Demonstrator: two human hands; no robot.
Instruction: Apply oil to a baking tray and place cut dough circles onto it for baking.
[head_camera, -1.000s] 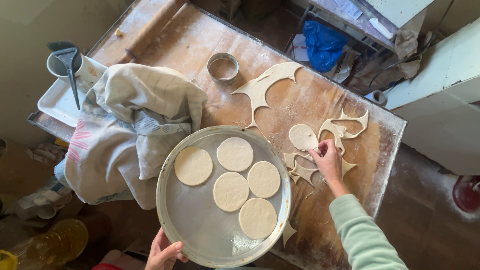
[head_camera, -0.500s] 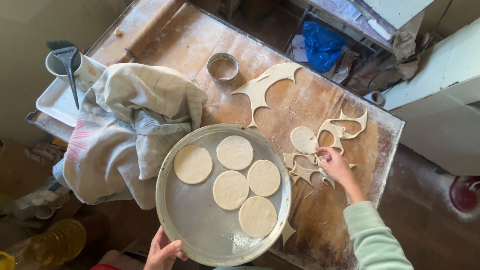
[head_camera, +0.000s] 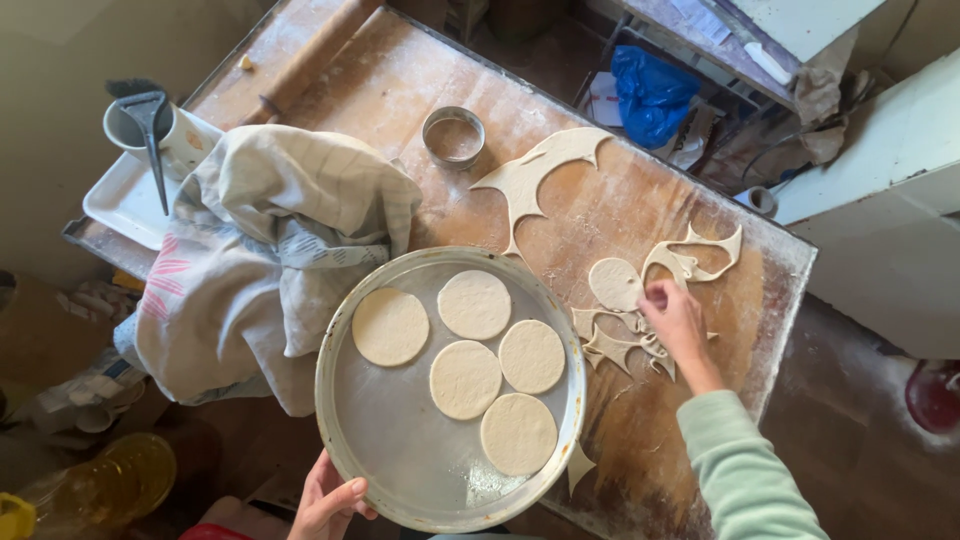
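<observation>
**Hand at the dough, tray held steady**

Since half a second ago our right hand (head_camera: 672, 318) has crept a little toward the cut dough round (head_camera: 614, 283), and nothing else has shifted: the tray and its rounds lie as they did. We take the round metal tray (head_camera: 400, 470) as our landmark.

Our right hand rests on the bench (head_camera: 420, 70) just right of the tray, fingers curled down among the dough scraps (head_camera: 612, 345), fingertips touching the edge of the loose round. Whether they are pinched on anything we cannot tell; the knuckles hide it. We judge the hand is placed so as to peel the round free of the offcuts around it.

Our left hand (head_camera: 328, 500) grips the tray's near rim, thumb over the lip, clamped on it. The tray overhangs the bench edge, so the grip likely keeps it level and close to the dough.

On the tray lie five dough rounds (head_camera: 465, 378), flat, some touching, gathered toward its far and right side, with bare metal left toward the near left.

Beyond the right hand, further right of the tray, sits a looped dough strip (head_camera: 695, 258). Behind the tray lies a larger dough offcut (head_camera: 535, 175), and behind that a metal ring cutter (head_camera: 453, 136). Left of the tray, touching its rim, is a crumpled cloth (head_camera: 270, 260); past it a white tray (head_camera: 125, 205) with a mug (head_camera: 180, 140).
</observation>
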